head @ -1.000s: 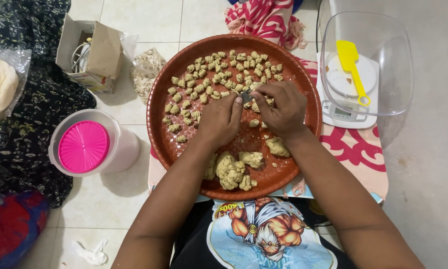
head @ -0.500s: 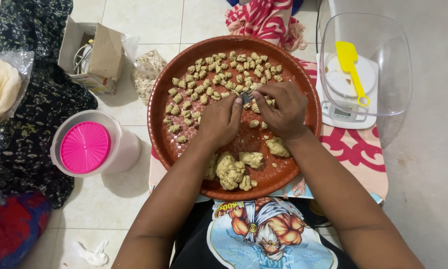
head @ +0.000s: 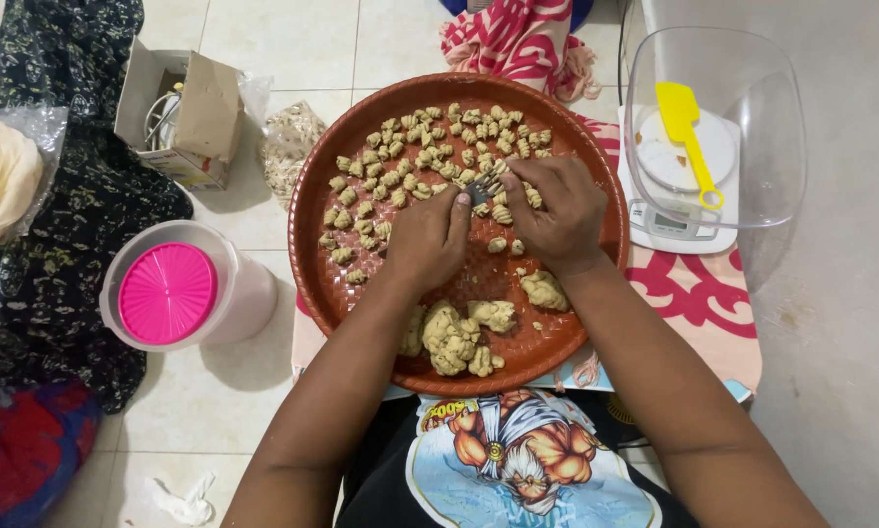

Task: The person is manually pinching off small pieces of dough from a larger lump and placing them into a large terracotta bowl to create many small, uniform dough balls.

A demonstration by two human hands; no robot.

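A round reddish-brown tray (head: 317, 274) lies in front of me on a low surface. Several small ridged dough pieces (head: 400, 156) are spread over its far half. Lumps of plain dough (head: 454, 337) sit near its front rim. My left hand (head: 425, 240) grips a metal fork (head: 485, 188) by the handle, tines pointing up-right. My right hand (head: 557, 210) is curled over the fork tines, pressing a small bit of dough there. Both hands hover over the tray's middle.
A clear bowl with a yellow spatula (head: 689, 142) sits on a white kitchen scale (head: 669, 230) at right. A container with a pink lid (head: 166, 293) stands at left, near an open cardboard box (head: 190, 117) and dark patterned cloth (head: 58, 244).
Both hands stay together over the tray's middle with only slight finger motion at the fork. The view has shifted a little.
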